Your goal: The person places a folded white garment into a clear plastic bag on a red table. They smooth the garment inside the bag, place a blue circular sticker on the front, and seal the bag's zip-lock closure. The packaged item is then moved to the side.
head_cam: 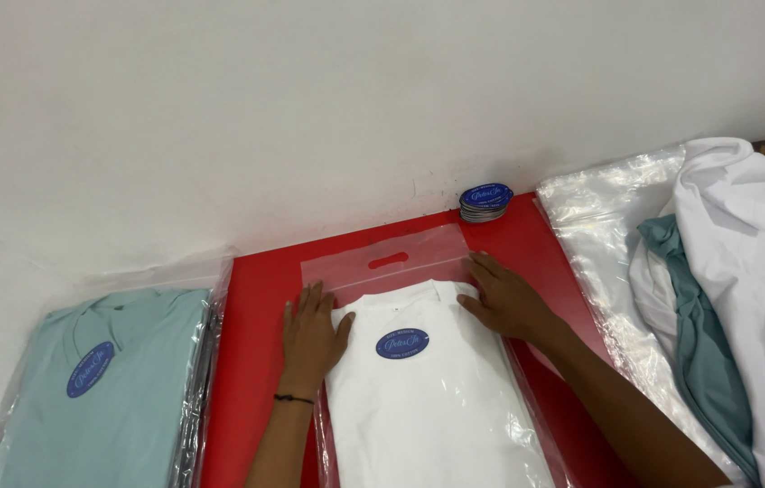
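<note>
my left hand (313, 333) lies flat, fingers spread, on the left edge of a clear plastic bag (401, 262) that holds a folded white shirt (428, 407), while my right hand (504, 298) rests palm down, fingers together, on the shirt's right shoulder near the collar. the two hands sit apart, one on each side of the garment, pressing on it rather than gripping anything. a thin dark band (293, 398) circles my left wrist.

the bagged shirt lies in the middle of a red surface (256, 316), its collar end pointing toward the white wall (310, 108). the bag's top flap, with a slot-shaped handle cut-out, extends past the collar and lies flat on the red. an oval blue sticker (402, 343) sits on the bag over the chest of the shirt, between my hands.

to my left, a stack of pale teal shirts (121, 389) in clear bags rests beside the red surface, the top one bearing the same kind of oval blue sticker (90, 369). at the far edge, against the wall, a small pile of blue stickers (485, 202) stands just beyond the bag's flap. to my right, loose white garments (753, 271) and a teal garment (699, 343) are heaped on a sheet of crinkled clear plastic (599, 199), well apart from my right hand.
</note>
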